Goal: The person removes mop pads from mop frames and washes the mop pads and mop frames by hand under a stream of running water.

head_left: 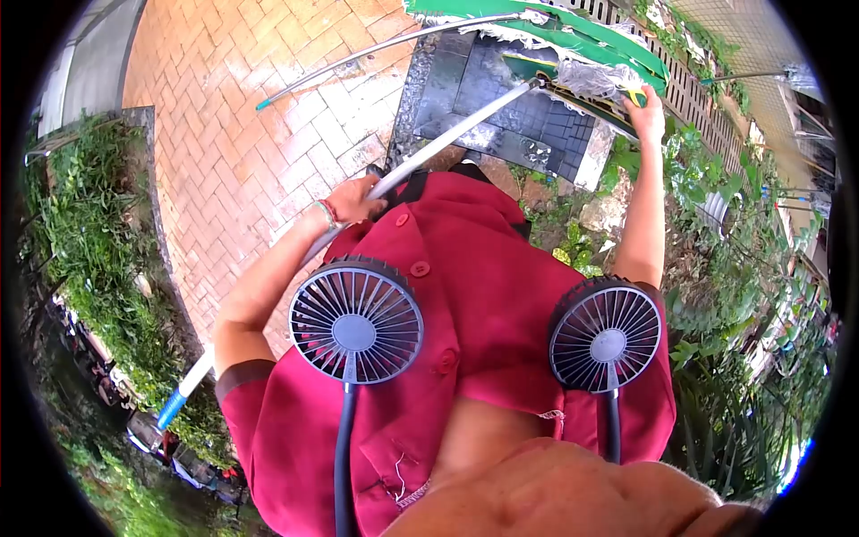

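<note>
My left hand (354, 200) is closed round a long white-silver pole (452, 134), which slants across my front and ends in a blue grip at the lower left. Its upper end meets a flat, dark, yellow-edged mop head (591, 100) with grey-white strands (595, 79) over it. My right hand (646, 116) is raised at the mop head's right end. It pinches a small yellow-and-green item (636, 98), too small to identify, beside the strands. Behind the mop head is a green surface with frayed white edges (617, 46).
A second thin pole with a teal tip (358, 55) reaches from the green surface over brick paving (224, 134). Dark wet tiles (501, 98) lie under the mop head. Plants (98, 215) border the left and right. Two round fans (354, 332) hang on my chest.
</note>
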`<state>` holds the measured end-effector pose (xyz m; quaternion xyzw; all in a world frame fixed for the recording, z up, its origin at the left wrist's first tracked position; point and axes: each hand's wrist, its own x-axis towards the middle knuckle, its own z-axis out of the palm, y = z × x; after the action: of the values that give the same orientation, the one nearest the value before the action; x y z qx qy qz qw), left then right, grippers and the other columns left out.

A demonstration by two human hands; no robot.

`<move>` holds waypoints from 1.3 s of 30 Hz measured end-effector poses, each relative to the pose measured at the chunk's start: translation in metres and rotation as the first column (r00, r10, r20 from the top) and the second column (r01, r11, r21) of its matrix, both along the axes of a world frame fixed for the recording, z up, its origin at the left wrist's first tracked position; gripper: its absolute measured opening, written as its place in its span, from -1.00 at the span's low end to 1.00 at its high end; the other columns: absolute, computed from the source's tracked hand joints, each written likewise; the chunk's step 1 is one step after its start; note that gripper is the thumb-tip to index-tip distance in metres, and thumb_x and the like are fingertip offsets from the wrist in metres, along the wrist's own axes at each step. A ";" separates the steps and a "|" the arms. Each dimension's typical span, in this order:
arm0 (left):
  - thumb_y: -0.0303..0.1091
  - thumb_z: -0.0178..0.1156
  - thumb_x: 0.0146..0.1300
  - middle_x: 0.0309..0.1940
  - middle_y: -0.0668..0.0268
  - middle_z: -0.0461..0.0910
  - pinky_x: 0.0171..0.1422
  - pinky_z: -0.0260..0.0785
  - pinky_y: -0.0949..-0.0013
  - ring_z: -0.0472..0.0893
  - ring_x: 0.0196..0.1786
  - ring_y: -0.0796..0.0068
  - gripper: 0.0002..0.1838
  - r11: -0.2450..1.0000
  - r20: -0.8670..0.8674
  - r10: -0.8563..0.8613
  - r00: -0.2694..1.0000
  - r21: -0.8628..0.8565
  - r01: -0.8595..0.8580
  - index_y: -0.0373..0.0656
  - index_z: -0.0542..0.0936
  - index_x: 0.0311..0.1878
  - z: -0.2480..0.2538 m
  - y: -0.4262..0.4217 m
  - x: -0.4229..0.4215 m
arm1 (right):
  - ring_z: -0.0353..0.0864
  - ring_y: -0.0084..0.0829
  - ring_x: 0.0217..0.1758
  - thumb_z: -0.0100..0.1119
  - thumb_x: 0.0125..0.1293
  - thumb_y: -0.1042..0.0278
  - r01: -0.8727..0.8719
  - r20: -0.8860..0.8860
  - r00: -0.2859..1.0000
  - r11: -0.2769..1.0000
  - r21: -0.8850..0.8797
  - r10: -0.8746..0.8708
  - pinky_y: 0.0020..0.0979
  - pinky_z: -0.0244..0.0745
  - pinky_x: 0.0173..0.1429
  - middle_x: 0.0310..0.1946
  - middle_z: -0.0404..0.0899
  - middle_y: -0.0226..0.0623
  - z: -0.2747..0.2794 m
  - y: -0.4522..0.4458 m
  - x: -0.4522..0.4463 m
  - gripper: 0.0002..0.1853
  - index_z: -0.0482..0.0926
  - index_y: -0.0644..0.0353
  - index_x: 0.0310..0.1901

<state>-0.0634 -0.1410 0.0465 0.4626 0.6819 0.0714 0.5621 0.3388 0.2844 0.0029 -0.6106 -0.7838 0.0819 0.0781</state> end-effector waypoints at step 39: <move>-0.16 0.11 0.13 -0.59 0.40 0.47 -0.59 0.20 0.59 0.41 -0.60 0.69 -0.64 0.883 0.264 0.369 0.891 -0.399 -0.248 -0.24 0.55 -0.13 -0.074 -0.023 0.049 | 0.38 -0.11 -0.06 0.20 -0.13 0.42 -0.313 0.005 0.950 0.946 0.085 0.313 -0.10 0.31 -0.02 -0.14 0.40 -0.17 -0.055 -0.187 -0.126 -0.54 0.43 0.05 -0.07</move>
<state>-0.0147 -0.1644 -0.0274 0.2184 0.6444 0.1138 0.7240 0.2132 0.0977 -0.0525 -0.4744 -0.8731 0.0628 0.0933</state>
